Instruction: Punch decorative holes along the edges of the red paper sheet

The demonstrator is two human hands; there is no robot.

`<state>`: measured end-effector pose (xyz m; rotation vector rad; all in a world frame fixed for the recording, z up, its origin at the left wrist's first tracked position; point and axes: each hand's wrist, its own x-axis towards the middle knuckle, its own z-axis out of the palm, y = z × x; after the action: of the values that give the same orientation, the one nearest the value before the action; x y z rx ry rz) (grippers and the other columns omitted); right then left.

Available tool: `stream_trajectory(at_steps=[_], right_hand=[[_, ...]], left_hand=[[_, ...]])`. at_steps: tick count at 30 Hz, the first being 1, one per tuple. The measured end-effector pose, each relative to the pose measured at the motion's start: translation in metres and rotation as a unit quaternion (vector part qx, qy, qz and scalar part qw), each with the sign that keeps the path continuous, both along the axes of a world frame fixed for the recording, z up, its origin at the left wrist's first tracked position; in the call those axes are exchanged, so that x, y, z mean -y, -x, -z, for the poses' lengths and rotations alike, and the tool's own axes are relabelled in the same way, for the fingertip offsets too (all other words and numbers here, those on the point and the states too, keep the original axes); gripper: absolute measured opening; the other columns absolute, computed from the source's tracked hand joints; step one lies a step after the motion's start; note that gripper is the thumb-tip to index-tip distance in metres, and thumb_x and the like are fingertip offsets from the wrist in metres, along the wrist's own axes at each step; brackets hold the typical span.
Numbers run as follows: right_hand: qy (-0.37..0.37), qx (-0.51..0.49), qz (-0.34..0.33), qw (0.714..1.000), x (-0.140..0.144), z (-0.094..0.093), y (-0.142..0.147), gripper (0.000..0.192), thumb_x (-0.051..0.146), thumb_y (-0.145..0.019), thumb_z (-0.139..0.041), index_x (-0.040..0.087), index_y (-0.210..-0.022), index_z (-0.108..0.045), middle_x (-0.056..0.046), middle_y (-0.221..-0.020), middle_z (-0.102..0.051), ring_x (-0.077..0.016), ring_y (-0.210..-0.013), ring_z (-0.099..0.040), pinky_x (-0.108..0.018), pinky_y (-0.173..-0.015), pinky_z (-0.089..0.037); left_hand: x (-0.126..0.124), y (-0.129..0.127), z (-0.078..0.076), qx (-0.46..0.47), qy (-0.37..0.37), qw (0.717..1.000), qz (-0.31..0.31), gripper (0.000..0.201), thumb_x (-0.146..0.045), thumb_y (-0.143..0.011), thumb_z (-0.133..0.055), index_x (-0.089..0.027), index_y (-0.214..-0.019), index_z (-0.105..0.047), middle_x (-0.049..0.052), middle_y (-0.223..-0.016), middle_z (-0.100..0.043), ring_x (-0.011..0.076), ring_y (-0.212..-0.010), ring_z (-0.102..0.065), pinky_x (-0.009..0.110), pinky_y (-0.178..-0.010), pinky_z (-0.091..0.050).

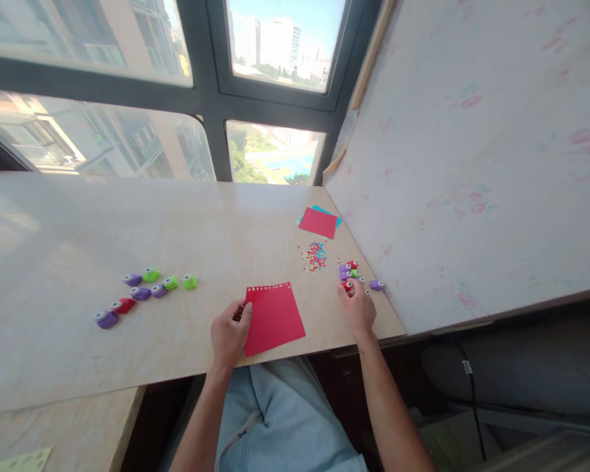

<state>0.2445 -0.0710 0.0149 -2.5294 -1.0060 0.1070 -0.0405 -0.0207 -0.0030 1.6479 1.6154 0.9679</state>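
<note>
A red sheet of paper (275, 322) with a row of small punched holes along its far edge lies at the table's front edge. My left hand (230, 333) pinches its left side between thumb and fingers. Off to the right, my right hand (358, 311) has its fingers closed around a small red craft punch (346, 286). This punch is at the near side of a cluster of purple, green and red punches (345, 274), some partly hidden by my hand. A lone purple punch (376, 285) lies just right of them.
Several more punches (140, 294) are spread over the left of the table (177, 354). Punched paper bits (316, 256) are heaped beyond the red sheet. Behind them lies a stack of red and blue paper (318, 223). A patterned wall (452, 196) bounds the right side.
</note>
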Motion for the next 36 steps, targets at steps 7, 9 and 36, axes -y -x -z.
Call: stream_trajectory(at_steps=[7, 9, 36], right_hand=[[0.000, 0.053, -0.039, 0.998, -0.004, 0.002, 0.006, 0.037, 0.047, -0.093, -0.047, 0.024, -0.117, -0.062, -0.012, -0.105, -0.066, -0.0260, -0.083, -0.062, -0.031, -0.062, -0.039], [-0.015, 0.080, -0.057, 0.995, -0.004, 0.006, 0.009, 0.035, 0.045, -0.093, -0.048, 0.022, -0.115, -0.064, -0.013, -0.103, -0.064, -0.0252, -0.081, -0.061, -0.031, -0.060, -0.038], [-0.182, -0.133, -0.463, 0.857, -0.067, 0.035, 0.022, 0.023, 0.019, -0.082, -0.059, 0.021, -0.104, -0.067, -0.008, -0.102, -0.070, -0.0226, -0.098, -0.062, -0.038, -0.089, -0.048]], left_hand=[[0.001, -0.001, -0.002, 0.009, -0.007, 1.000, 0.003, 0.033, -0.044, -0.085, -0.051, -0.018, -0.093, -0.070, 0.005, -0.078, -0.072, 0.0184, -0.068, -0.065, 0.026, -0.062, -0.044], [0.001, -0.001, -0.002, 0.014, -0.008, 1.000, 0.004, 0.033, -0.044, -0.085, -0.051, -0.018, -0.092, -0.070, 0.005, -0.078, -0.072, 0.0181, -0.067, -0.064, 0.026, -0.062, -0.044], [0.001, 0.003, 0.003, 0.103, 0.022, 0.993, 0.052, 0.032, -0.044, -0.089, -0.050, -0.018, -0.091, -0.068, 0.005, -0.084, -0.071, 0.0175, -0.075, -0.063, 0.023, -0.063, -0.046]])
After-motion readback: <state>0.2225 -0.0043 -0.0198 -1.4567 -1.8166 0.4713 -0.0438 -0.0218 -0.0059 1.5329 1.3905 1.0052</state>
